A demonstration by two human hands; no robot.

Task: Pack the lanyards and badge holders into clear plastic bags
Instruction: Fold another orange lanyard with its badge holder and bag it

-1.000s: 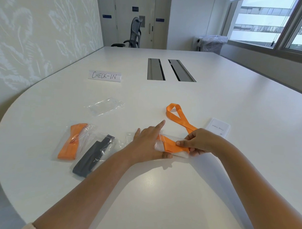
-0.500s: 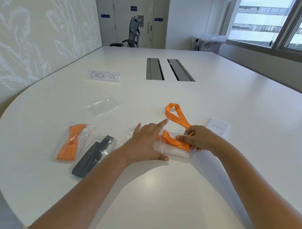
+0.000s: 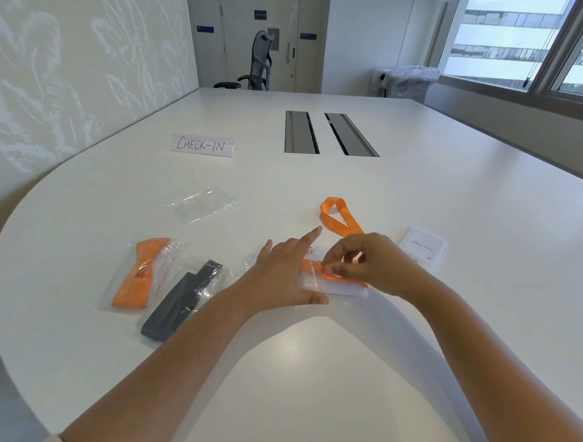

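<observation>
Head view: L hand (image 3: 283,280) lies flat on the near end of a clear bag (image 3: 334,285) on the white table (image 3: 311,370), fingers straight and spread, index pointing away, thumb on the tabletop by the bag's near edge. It holds nothing, just presses the bag down. R hand (image 3: 364,263) has fingers curled, tips pinching the orange lanyard (image 3: 336,219) right at the bag mouth. Part of the strap is already under the plastic; the rest runs out behind the R hand and ends in a loop lying on the table farther off.

Just R of the R hand: white badge holder (image 3: 423,247), flat, loose, not bagged.

L of the hands, two packed bags side by side: orange one (image 3: 138,275), then dark one (image 3: 181,303) overlapping its edge. Farther back, an empty bag (image 3: 204,204). Beyond it a CHECK-IN sign (image 3: 202,145). Two cable slots (image 3: 329,133) mid-table; chair (image 3: 257,62) at the far end.
</observation>
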